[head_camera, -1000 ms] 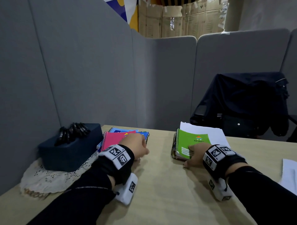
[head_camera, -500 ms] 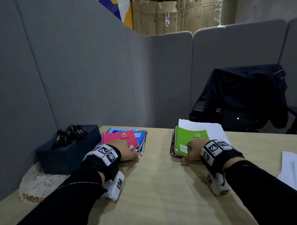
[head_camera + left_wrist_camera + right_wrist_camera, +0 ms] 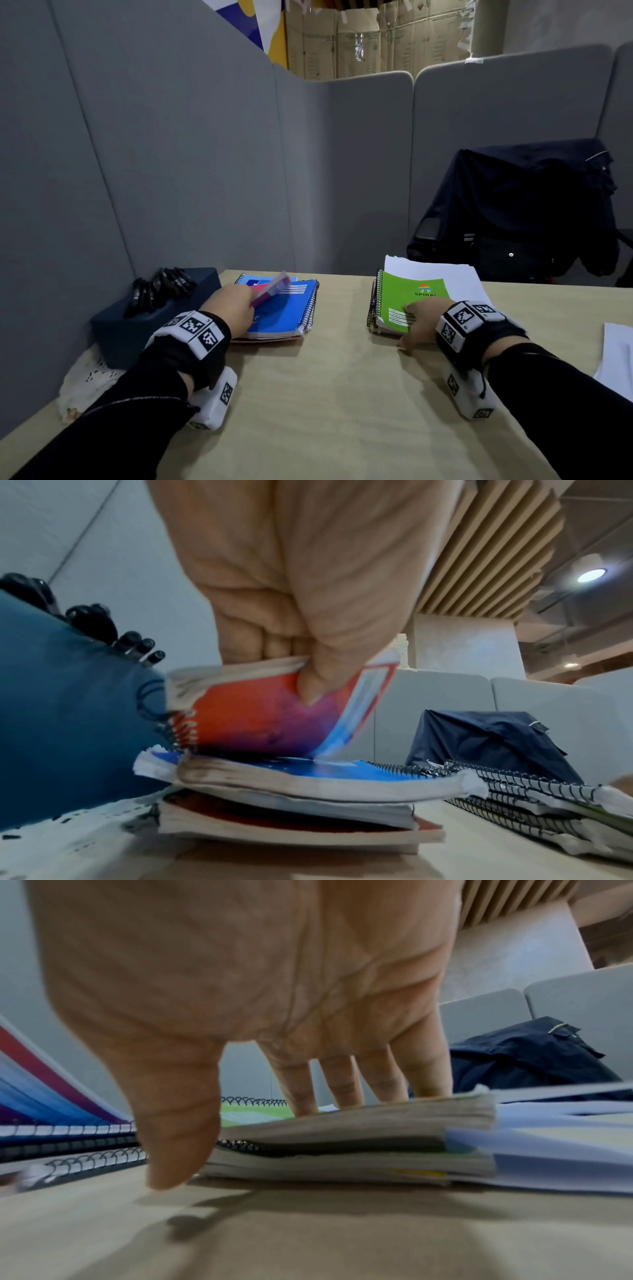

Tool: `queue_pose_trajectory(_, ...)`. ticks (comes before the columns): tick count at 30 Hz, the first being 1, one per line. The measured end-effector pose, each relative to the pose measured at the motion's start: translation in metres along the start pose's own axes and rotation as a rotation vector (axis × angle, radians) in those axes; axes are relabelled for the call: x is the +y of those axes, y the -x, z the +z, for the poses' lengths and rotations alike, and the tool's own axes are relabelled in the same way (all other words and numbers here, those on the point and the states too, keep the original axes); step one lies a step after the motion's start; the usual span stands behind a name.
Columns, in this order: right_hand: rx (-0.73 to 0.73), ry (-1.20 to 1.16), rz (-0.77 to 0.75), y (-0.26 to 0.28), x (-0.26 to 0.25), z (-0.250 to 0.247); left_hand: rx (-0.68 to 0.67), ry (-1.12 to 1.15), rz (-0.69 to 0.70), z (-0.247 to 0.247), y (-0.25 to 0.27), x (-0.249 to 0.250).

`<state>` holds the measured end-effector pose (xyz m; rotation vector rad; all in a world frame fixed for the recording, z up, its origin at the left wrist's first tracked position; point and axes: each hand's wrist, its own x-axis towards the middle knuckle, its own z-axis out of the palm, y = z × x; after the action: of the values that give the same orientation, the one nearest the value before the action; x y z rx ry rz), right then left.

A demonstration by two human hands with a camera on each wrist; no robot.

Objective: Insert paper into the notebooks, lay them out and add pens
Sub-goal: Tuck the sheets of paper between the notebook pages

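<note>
So the left hand (image 3: 236, 308) has the pink notebook (image 3: 260, 712) pinched by its near edge, thumb under the cover and fingers on top, tilted up off the left stack w/ only the spiral side down. It's blurry in the head view, but the wrist cam shows a pink-red cover fading to purple and blue, white page block, wire spiral on the left. Under it sits a blue notebook (image 3: 284, 310), spiral on the right, on top of a couple more.

Right hand (image 3: 423, 320) is relaxed and flat, fingers (image 3: 342, 1083) straight on the green notebook (image 3: 409, 299), thumb tip down on the table (image 3: 335, 394). Green cover, white label lines, black spiral at left, top of its own stack. Loose white paper (image 3: 442, 274) pokes out behind and beside it.

Black pens (image 3: 157, 287) lie on a dark blue box (image 3: 137, 325) far left, near the left stack.
</note>
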<state>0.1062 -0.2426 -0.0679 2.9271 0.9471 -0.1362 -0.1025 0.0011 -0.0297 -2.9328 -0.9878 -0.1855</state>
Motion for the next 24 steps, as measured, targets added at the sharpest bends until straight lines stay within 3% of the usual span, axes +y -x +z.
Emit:
queue_pose_trajectory(4, -0.009, -0.143, 0.043, 0.013, 0.0, -0.009, 0.271, 0.094, 0.074, -0.013, 0.021, 0.006)
queue_pose_trajectory(7, 0.095, -0.264, 0.028, 0.023, -0.007, -0.02, 0.377, 0.168, 0.181, -0.028, 0.036, 0.022)
queue_pose_trajectory(11, 0.22, -0.741, 0.033, 0.033, -0.014, -0.046, 0.393, 0.2, 0.302, -0.037, 0.058, 0.058)
queue_pose_trajectory(15, 0.021, -1.11, 0.052, 0.061, -0.02, -0.065, 0.37, 0.179, 0.406, -0.031, 0.081, 0.093)
queue_pose_trajectory(19, -0.125, -1.177, 0.043, 0.09, -0.016, -0.07, 0.282, 0.054, 0.496, -0.022, 0.098, 0.117)
queue_pose_trajectory(24, -0.14, -1.126, 0.119, 0.106, -0.002, -0.047, 0.17, -0.062, 0.571, -0.025, 0.127, 0.138)
